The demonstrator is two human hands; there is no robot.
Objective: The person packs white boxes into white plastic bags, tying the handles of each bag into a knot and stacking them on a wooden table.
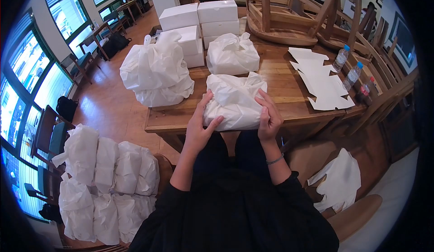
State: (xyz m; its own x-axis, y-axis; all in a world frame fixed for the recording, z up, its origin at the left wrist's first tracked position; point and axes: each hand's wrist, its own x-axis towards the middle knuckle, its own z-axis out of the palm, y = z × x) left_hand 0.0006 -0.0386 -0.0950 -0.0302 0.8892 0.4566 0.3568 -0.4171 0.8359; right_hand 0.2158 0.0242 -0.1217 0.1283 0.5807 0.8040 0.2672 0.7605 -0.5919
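Observation:
Between my two hands is a white plastic bag [233, 100] wrapped round something box-shaped, at the front edge of the wooden table [278, 82]. My left hand [201, 123] grips its left side, thumb on the front face. On the right side, my right hand [270, 116] presses with its fingers bent. Just behind it sits another wrapped white bag [233, 54]. To the left, more white bags [156, 71] are stacked on the table. What the bags contain is hidden.
White cardboard boxes [219, 14] are stacked at the back. An unfolded white carton [318, 78] lies right, beside plastic bottles [352, 75]. Upturned wooden chairs [285, 30] rest on the far side. Several white bags [106, 170] are piled low left; a white plastic bag [339, 179] lies low right.

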